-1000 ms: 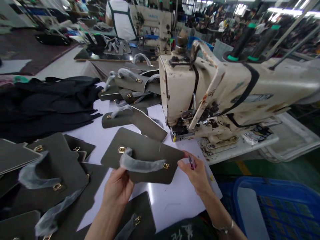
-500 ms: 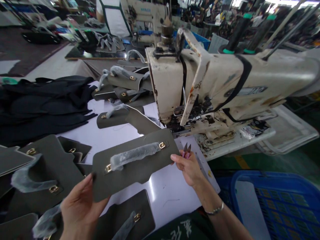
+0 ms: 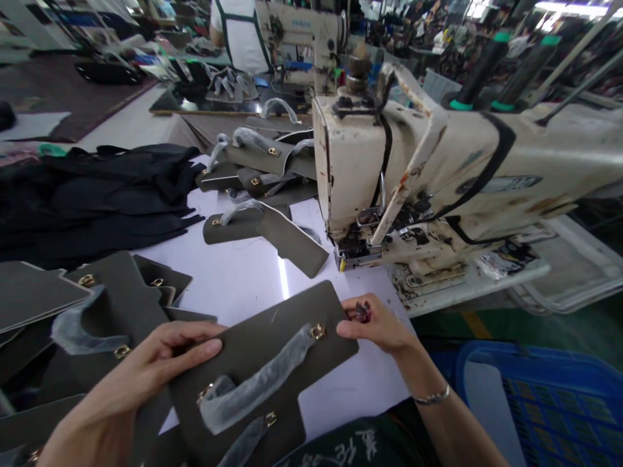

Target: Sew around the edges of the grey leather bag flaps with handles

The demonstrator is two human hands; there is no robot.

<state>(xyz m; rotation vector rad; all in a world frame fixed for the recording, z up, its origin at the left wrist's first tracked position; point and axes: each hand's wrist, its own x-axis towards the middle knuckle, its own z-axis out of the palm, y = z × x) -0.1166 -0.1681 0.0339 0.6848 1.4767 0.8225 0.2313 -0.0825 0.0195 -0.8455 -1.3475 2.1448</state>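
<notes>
A grey-green leather-like bag panel point(image 3: 265, 340) is tilted in front of me. Its handle point(image 3: 265, 390) is wrapped in clear plastic and fixed by gold-coloured metal loops. My left hand point(image 3: 163, 363) grips the panel's upper left edge, thumb on top, the other fingers partly hidden. At the right end my right hand point(image 3: 382, 327) pinches the panel's edge. Small scissors point(image 3: 363, 312) are also tucked in that hand, their blades poking up between the fingers. Another panel with a wrapped handle point(image 3: 246, 444) lies underneath, near my body.
An industrial sewing machine point(image 3: 413, 155) stands on the right of the white worktop point(image 3: 233, 272). Similar panels point(image 3: 272, 159) are piled behind and at left point(image 3: 107, 311). Black fabric point(image 3: 97, 194) lies far left. A blue basket point(image 3: 535, 360) is at lower right.
The panel has come down and closer to my body. My left hand has shifted from its lower left corner to its upper left edge. The scissors have turned in my right hand.
</notes>
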